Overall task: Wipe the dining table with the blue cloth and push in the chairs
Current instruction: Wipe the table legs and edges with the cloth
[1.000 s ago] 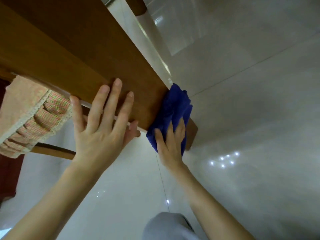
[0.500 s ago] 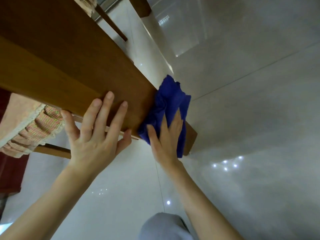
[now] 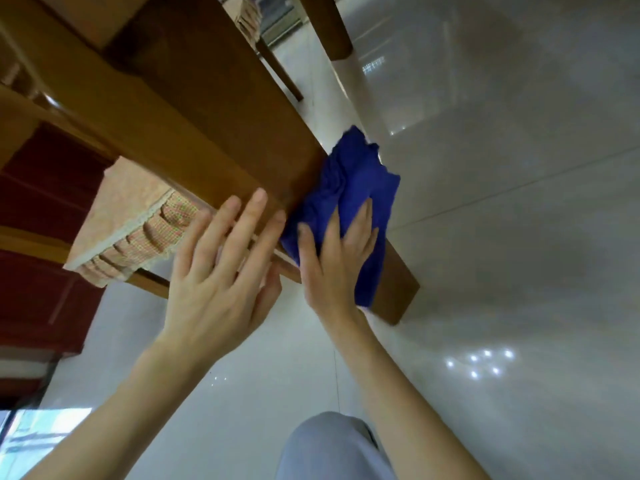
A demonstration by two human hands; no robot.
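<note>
A brown wooden table leg (image 3: 214,116) runs from the upper left down to the floor at the centre right. My right hand (image 3: 332,268) presses the crumpled blue cloth (image 3: 360,174) flat against the leg's lower part, fingers straight on the cloth. My left hand (image 3: 218,289) lies just left of it, with its straight fingers resting on the same leg. A chair with a pink checked seat cushion (image 3: 128,216) stands to the left, partly behind the leg.
A second table leg (image 3: 329,26) and another cushioned chair (image 3: 246,15) show at the top. Glossy pale floor tiles (image 3: 502,237) fill the right side. Dark red furniture (image 3: 45,188) is at the far left. My knee in grey trousers (image 3: 332,448) is at the bottom.
The cloth and my right hand have slid a little up the leg. My left hand has shifted right, closer to the cloth. The view has tilted, showing more of the far chair.
</note>
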